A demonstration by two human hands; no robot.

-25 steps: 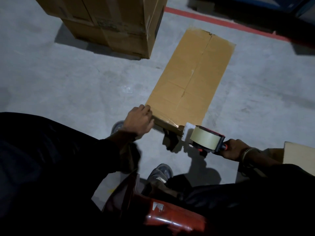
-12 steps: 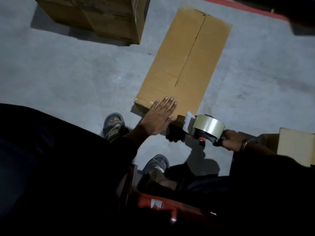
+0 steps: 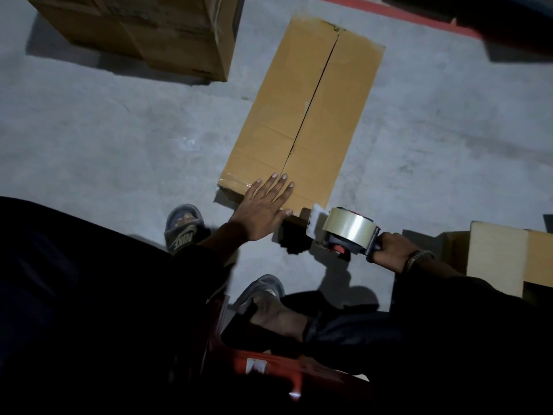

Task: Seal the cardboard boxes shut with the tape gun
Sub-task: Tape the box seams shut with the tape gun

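Cardboard of a plain tan colour makes up the long box (image 3: 302, 127) lying flat on the grey concrete floor (image 3: 104, 139), its two top flaps meeting along a dark middle seam (image 3: 314, 94) that shows no tape yet. A glossy strip of tape seems to cross the near end only. The left hand (image 3: 263, 209) rests flat on that near end, fingers (image 3: 276, 187) straight and spread, pressing the flaps down right beside the seam. The right hand (image 3: 389, 248) is clenched round the handle of the tape gun (image 3: 344, 232), which sits at the near right corner of the box, its front edge touching or almost touching the cardboard; which, I cannot tell. To do this step well, I judge the gun should be brought to the near end of the seam, started a little down the end wall so the tape anchors, then drawn in one steady pull along the gap while the flat hand keeps both flaps level. Larger boxes (image 3: 155, 34) stand well apart at the far left, and another box (image 3: 508, 259) sits just beside the right wrist.
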